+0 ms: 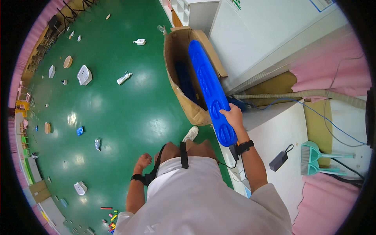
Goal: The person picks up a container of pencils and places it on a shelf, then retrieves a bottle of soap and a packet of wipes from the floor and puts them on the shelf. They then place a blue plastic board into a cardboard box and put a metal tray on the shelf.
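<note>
A long blue plastic board [207, 76] with moulded oval shapes slants up from beside my right hip. My right hand [233, 117] is closed round its right edge near the lower end, thumb lying on top. The board's far end reaches over an opened cardboard box [174, 84] on the floor. Inside that box another dark blue piece [186, 80] shows in shadow; the rest of the contents is hidden. My left hand [144, 160] hangs beside my left hip, fingers loosely curled, with nothing visible in it.
On the green floor lie a white basin [84, 75], several bottles, including a white pump bottle [140, 42], and a beige bowl [68, 62]. To the right, a white ledge carries a dark speaker-like box [279, 159], with a turquoise broom and dustpan [309, 156] beyond. A blue cable [313, 105] crosses there.
</note>
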Available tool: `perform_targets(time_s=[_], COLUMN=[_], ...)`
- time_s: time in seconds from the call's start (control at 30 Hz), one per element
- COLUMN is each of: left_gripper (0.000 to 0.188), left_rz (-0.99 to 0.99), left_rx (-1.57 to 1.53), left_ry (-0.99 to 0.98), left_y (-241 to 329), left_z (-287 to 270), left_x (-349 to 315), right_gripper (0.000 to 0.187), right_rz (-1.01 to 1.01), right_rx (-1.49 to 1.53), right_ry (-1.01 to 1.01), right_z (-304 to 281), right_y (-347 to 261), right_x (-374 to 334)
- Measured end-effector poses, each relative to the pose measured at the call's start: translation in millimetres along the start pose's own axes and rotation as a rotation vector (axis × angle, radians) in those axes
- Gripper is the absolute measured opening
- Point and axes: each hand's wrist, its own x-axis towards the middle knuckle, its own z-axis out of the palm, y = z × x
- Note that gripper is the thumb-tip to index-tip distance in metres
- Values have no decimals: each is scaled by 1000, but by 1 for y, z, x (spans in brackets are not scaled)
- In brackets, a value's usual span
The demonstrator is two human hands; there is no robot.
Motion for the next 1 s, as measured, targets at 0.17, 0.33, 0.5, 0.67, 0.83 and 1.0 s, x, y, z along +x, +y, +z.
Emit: perform_targets(time_s=[0.17,0.33,0.5,0.67,0.83,1.0], left_gripper=[23,24,27,26,24,26], left_rz=[144,27,-50,-50,-171,-233], left_rx=[274,210,315,245,347,325], left_ry=[61,-32,-105,-93,-179,-151], left_y=[34,78,110,130,150,123], left_z=[-4,-12,-46,-74,-101,-110], left_x=[15,47,91,147,168,173], right_gripper=[43,53,56,50,46,55], right_rz=[13,84,101,269,470,613], right_rx=[-151,-69,-140,82,338,421], right_ry=[-117,-228,-245,-311,-351,-385], right_z=[17,49,112,171,239,306], right_y=[-15,-22,-32,5,23,48], right_x=[82,165,231,276,290,306])
